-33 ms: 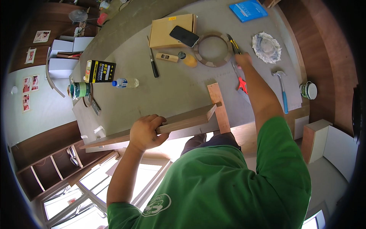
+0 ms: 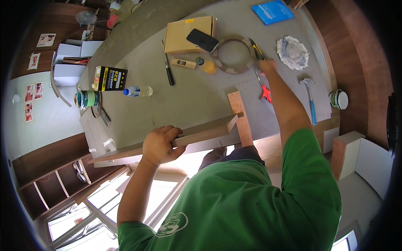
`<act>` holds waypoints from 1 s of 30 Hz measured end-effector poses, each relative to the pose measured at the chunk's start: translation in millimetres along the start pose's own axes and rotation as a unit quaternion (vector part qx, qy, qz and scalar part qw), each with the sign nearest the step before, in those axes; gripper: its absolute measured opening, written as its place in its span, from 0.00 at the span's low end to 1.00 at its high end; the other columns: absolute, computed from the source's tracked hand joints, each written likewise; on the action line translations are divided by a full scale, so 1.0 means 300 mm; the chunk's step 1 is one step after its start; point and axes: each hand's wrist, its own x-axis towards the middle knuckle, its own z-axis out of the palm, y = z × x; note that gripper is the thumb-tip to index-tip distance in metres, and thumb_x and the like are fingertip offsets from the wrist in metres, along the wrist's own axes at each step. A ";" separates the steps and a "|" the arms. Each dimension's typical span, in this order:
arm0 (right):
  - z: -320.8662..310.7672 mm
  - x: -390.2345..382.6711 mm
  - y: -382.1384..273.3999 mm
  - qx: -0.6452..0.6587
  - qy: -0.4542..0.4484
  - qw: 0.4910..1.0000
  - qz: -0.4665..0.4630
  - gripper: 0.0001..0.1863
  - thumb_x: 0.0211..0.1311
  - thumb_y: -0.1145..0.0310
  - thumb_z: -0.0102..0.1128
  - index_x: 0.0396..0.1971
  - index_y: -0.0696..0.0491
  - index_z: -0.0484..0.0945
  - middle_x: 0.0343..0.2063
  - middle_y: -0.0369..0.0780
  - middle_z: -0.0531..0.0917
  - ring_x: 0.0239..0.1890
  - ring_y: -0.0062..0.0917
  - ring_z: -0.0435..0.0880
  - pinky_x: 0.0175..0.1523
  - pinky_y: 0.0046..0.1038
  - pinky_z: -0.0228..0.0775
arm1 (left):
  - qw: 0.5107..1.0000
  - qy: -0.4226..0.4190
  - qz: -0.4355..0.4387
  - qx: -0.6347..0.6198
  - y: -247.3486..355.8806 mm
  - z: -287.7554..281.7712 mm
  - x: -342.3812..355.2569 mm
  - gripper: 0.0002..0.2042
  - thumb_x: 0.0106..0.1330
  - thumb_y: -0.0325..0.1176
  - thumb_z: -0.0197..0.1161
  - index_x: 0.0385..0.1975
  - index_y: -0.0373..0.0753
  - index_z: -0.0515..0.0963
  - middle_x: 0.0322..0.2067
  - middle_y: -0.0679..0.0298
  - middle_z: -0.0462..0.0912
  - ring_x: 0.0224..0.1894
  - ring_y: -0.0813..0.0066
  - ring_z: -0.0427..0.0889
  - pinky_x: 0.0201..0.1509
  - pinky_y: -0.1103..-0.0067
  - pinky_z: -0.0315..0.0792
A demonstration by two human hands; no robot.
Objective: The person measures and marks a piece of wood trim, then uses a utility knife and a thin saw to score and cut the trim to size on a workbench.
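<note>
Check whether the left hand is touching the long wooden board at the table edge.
Touching. The head view shows the left hand gripping the long wooden board, fingers curled over its top edge.

My one head camera looks steeply down over my green shoulder at the grey table (image 2: 197, 104), fairly close, edges bent by fisheye.

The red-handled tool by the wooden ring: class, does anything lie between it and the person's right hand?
Nothing visible does. The right hand is already at the upper end of the red-handled tool, beside the wooden ring; whether it grips the tool is unclear.
</note>
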 end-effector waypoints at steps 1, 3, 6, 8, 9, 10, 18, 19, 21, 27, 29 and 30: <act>-0.001 0.009 0.017 0.003 0.004 1.000 -0.001 0.25 0.54 0.63 0.66 0.47 0.65 0.78 0.34 0.50 0.87 0.26 0.33 0.88 0.27 0.33 0.82 | 1.000 0.000 0.002 0.002 0.002 -0.001 0.007 0.14 0.49 0.40 0.73 0.35 0.43 0.84 0.27 0.64 0.82 0.29 0.61 0.84 0.33 0.66 0.78; -0.005 0.022 0.046 0.159 0.022 0.986 0.046 0.19 0.56 0.69 0.64 0.44 0.66 0.78 0.30 0.48 0.84 0.27 0.35 0.88 0.30 0.34 0.86 | 1.000 0.003 0.007 0.006 0.006 -0.007 0.014 0.14 0.49 0.40 0.73 0.35 0.43 0.84 0.27 0.64 0.82 0.29 0.61 0.84 0.32 0.66 0.78; -0.052 0.022 0.117 0.390 -0.096 0.912 0.083 0.13 0.61 0.76 0.61 0.43 0.67 0.76 0.32 0.47 0.82 0.31 0.35 0.87 0.37 0.35 0.88 | 1.000 -0.003 0.007 0.005 0.004 -0.006 0.013 0.15 0.50 0.41 0.73 0.35 0.42 0.84 0.27 0.64 0.82 0.30 0.61 0.84 0.33 0.66 0.78; -0.065 -0.023 0.166 0.483 -0.117 0.861 0.107 0.11 0.62 0.78 0.58 0.44 0.65 0.75 0.33 0.47 0.82 0.32 0.35 0.86 0.39 0.34 0.88 | 1.000 -0.006 0.004 0.010 -0.001 0.003 0.009 0.15 0.51 0.42 0.73 0.36 0.42 0.84 0.27 0.65 0.82 0.30 0.61 0.84 0.33 0.66 0.79; -0.079 -0.054 0.198 0.570 -0.138 0.799 0.133 0.11 0.62 0.81 0.56 0.45 0.63 0.74 0.35 0.47 0.81 0.33 0.35 0.85 0.41 0.33 0.88 | 1.000 -0.004 0.007 0.008 -0.003 0.006 0.010 0.15 0.51 0.42 0.73 0.36 0.42 0.84 0.27 0.65 0.82 0.30 0.61 0.84 0.33 0.66 0.79; -0.086 -0.112 0.225 0.569 -0.140 0.799 0.131 0.11 0.62 0.81 0.56 0.45 0.63 0.74 0.35 0.47 0.81 0.33 0.35 0.85 0.41 0.33 0.88 | 1.000 -0.001 0.003 0.010 -0.006 0.007 0.000 0.15 0.51 0.42 0.73 0.37 0.42 0.84 0.27 0.65 0.82 0.30 0.61 0.85 0.33 0.66 0.79; -0.229 -0.555 0.362 0.606 -0.398 0.687 0.043 0.15 0.71 0.74 0.58 0.56 0.51 0.76 0.35 0.37 0.81 0.38 0.30 0.83 0.48 0.35 0.82 | 1.000 0.003 0.007 0.008 -0.003 0.006 -0.003 0.15 0.54 0.42 0.73 0.38 0.42 0.84 0.27 0.64 0.83 0.31 0.61 0.85 0.34 0.66 0.80; -0.244 -0.572 0.348 0.607 -0.396 0.688 0.041 0.15 0.71 0.74 0.58 0.56 0.51 0.76 0.35 0.37 0.81 0.38 0.30 0.83 0.48 0.35 0.82 | 1.000 -0.003 -0.005 0.009 0.002 0.001 -0.004 0.15 0.54 0.42 0.74 0.38 0.42 0.84 0.27 0.64 0.83 0.31 0.60 0.85 0.35 0.66 0.80; -0.259 -0.597 0.309 0.604 -0.428 0.670 0.050 0.17 0.72 0.68 0.62 0.58 0.51 0.76 0.34 0.38 0.82 0.34 0.27 0.80 0.45 0.31 0.79 | 1.000 -0.010 -0.016 0.011 0.003 -0.003 -0.004 0.15 0.55 0.42 0.74 0.38 0.41 0.84 0.27 0.64 0.83 0.31 0.60 0.85 0.35 0.65 0.79; -0.283 -0.735 0.224 0.485 -0.296 0.823 0.021 0.20 0.72 0.57 0.61 0.56 0.52 0.76 0.32 0.39 0.81 0.37 0.31 0.84 0.43 0.33 0.78 | 1.000 0.003 0.012 -0.001 -0.018 0.015 -0.009 0.13 0.56 0.39 0.75 0.38 0.42 0.84 0.30 0.59 0.84 0.29 0.55 0.84 0.35 0.64 0.78; -0.292 -0.758 0.270 0.451 -0.325 0.832 0.011 0.21 0.73 0.57 0.58 0.57 0.54 0.73 0.31 0.41 0.81 0.38 0.34 0.86 0.42 0.35 0.79 | 1.000 0.008 0.005 0.004 -0.010 0.016 -0.008 0.13 0.56 0.38 0.75 0.38 0.41 0.84 0.30 0.58 0.84 0.31 0.53 0.84 0.36 0.63 0.78; -0.276 -0.756 0.327 0.415 -0.368 0.832 0.016 0.21 0.72 0.59 0.58 0.58 0.54 0.72 0.31 0.41 0.80 0.37 0.34 0.85 0.42 0.35 0.79 | 1.000 -0.001 -0.002 0.005 -0.003 0.016 -0.009 0.13 0.56 0.38 0.75 0.38 0.41 0.84 0.32 0.57 0.85 0.33 0.53 0.85 0.37 0.63 0.79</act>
